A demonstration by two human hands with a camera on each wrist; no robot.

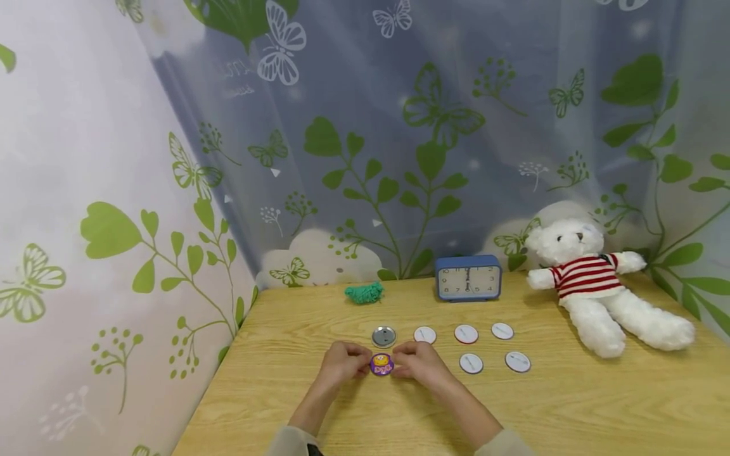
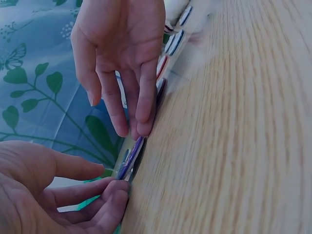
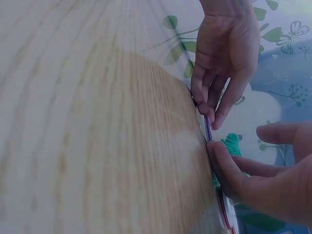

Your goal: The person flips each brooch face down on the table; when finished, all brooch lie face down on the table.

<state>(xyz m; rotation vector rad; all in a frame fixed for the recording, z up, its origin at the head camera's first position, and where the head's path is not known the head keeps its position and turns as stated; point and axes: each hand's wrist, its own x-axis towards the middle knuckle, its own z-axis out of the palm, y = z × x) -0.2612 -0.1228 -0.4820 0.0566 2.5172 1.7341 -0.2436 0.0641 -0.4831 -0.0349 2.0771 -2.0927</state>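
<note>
A round purple button badge point(image 1: 381, 364) with a yellow-orange picture lies face up on the wooden table, between the two hands. My left hand point(image 1: 345, 361) touches its left edge with the fingertips, the thumb held apart in the left wrist view. On the opposite edge rest the fingertips of my right hand point(image 1: 421, 363); its thumb stands clear of the badge in the right wrist view. Just behind lies a silver metal disc point(image 1: 384, 337). In the left wrist view the purple badge point(image 2: 130, 158) appears edge-on, slightly raised at one side.
Several white-backed badges with pins lie to the right, among them one with a red rim point(image 1: 466, 334). Farther back are a green yarn bundle point(image 1: 364, 292) and a blue clock point(image 1: 468, 278). A white teddy bear point(image 1: 590, 278) in a striped shirt sits at the right.
</note>
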